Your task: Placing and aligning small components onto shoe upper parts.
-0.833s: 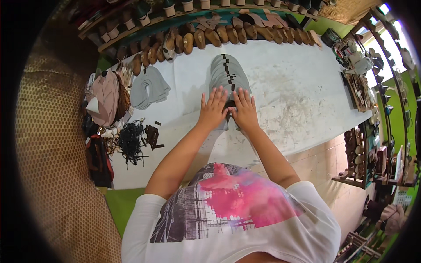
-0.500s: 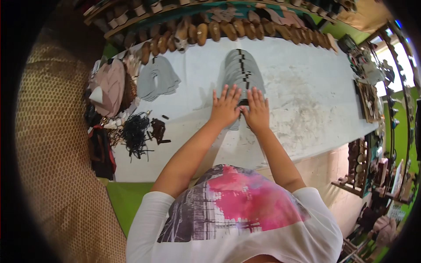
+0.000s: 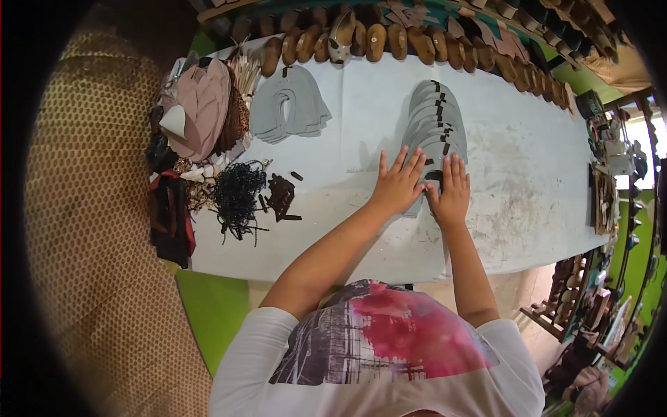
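Observation:
A row of overlapping grey curved shoe-upper pieces [image 3: 420, 118] runs away from me on the white table, with small dark strips [image 3: 440, 111] lying along its middle. My left hand [image 3: 398, 184] lies flat on the left side of the row's near end, its fingers spread. On the other side, my right hand [image 3: 451, 194] rests palm down with fingers stretched out. Between the two thumbs a dark gap or patch shows. Further left sits a fanned stack of grey horseshoe-shaped pieces [image 3: 306, 104]. Whatever lies under my palms is hidden.
Small dark brown strips [image 3: 281, 197] are heaped beside a tangle of black cords [image 3: 238, 194] at left. Behind them are pink cut pieces [image 3: 201, 115]. Wooden shoe lasts [image 3: 376, 42] line the far edge of the white table [image 3: 347, 160]. Racks stand at right.
The view has turned left, so everything sits further right in the picture. Both hands stay flat at the near end of the grey row, with only slight shifts in finger position.

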`<state>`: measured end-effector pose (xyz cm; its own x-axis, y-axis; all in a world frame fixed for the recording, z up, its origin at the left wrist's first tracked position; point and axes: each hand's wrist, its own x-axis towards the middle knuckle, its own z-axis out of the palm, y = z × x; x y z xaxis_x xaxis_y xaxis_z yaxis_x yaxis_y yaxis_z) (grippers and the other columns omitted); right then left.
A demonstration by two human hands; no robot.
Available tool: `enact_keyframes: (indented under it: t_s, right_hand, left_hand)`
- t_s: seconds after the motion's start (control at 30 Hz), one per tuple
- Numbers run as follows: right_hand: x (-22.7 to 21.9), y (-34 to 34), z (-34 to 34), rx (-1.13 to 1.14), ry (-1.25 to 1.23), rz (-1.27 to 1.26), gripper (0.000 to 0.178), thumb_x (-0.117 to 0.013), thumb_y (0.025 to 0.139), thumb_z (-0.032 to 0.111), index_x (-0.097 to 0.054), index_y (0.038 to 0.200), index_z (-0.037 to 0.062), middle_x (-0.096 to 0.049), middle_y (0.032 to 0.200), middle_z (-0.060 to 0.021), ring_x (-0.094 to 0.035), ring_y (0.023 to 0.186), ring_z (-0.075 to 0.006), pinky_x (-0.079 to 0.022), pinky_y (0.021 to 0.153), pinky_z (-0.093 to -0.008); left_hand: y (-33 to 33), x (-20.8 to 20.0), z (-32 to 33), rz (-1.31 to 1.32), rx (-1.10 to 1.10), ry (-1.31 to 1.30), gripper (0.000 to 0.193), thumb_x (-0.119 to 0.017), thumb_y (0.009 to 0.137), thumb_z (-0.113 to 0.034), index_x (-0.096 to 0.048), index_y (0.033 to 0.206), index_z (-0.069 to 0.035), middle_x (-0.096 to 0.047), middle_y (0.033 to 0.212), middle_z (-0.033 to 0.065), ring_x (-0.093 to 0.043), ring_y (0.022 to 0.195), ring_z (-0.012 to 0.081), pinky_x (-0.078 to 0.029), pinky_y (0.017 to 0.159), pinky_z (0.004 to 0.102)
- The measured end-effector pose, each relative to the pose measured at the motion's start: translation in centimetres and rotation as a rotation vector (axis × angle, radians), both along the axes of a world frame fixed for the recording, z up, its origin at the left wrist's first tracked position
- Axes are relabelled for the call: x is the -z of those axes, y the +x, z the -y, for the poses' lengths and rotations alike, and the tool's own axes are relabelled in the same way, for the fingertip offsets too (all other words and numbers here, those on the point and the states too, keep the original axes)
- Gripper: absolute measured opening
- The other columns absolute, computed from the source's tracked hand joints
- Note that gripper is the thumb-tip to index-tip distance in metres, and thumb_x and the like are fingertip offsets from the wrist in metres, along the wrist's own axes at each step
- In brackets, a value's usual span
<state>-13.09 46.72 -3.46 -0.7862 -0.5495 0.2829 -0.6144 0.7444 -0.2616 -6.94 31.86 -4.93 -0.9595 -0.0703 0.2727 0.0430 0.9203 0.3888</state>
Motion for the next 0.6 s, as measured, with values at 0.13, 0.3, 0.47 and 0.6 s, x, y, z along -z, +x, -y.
enact_keyframes:
  t_s: [0.13,0.3,0.47,0.6]
  right_hand:
    - [-0.1,0.0,0.7,0.022,0.020,0.016,0.061,-0.051,0.084,0.035,-0.034,0.135,0.0068,-0.032,0.140,-0.0131,-0.029,0.130,-0.0319,-0.025,0.102,-0.0469]
    - [0.1,-0.2,0.4,0.040,0.027,-0.009,0.059,-0.051,0.085,0.034,-0.034,0.134,0.0058,-0.032,0.140,-0.0132,-0.029,0.129,-0.0319,-0.025,0.103,-0.0444]
    - [0.0,0.0,1.0,0.023,-0.008,0.012,0.056,-0.050,0.086,0.034,-0.035,0.134,0.0075,-0.032,0.140,-0.0139,-0.030,0.129,-0.0315,-0.023,0.104,-0.0470]
    - [-1.0,-0.6,0.5,0.033,-0.022,0.099,0.050,-0.048,0.088,0.033,-0.039,0.132,0.0106,-0.038,0.135,-0.0149,-0.035,0.125,-0.0318,-0.021,0.103,-0.0516]
  left_hand:
    - [3.7,-0.8,2.0,0.098,0.073,0.093,0.060,-0.051,0.083,-0.038,-0.035,0.133,-0.008,-0.027,0.143,0.0080,-0.024,0.132,0.0300,-0.008,0.099,0.0648]
    - [8.9,-1.5,6.6,0.202,0.019,0.152,0.051,-0.053,0.083,-0.034,-0.045,0.127,-0.009,-0.030,0.141,0.0127,-0.020,0.133,0.0331,-0.007,0.099,0.0642]
    - [13.2,-2.6,12.4,0.226,-0.179,0.149,0.039,-0.053,0.083,-0.030,-0.055,0.115,-0.008,-0.032,0.139,0.0161,-0.022,0.131,0.0365,-0.007,0.101,0.0614]
    - [15.0,-3.3,15.6,0.126,-0.252,0.183,0.033,-0.055,0.082,-0.024,-0.059,0.109,-0.008,-0.032,0.138,0.0189,-0.023,0.130,0.0389,-0.011,0.101,0.0594]
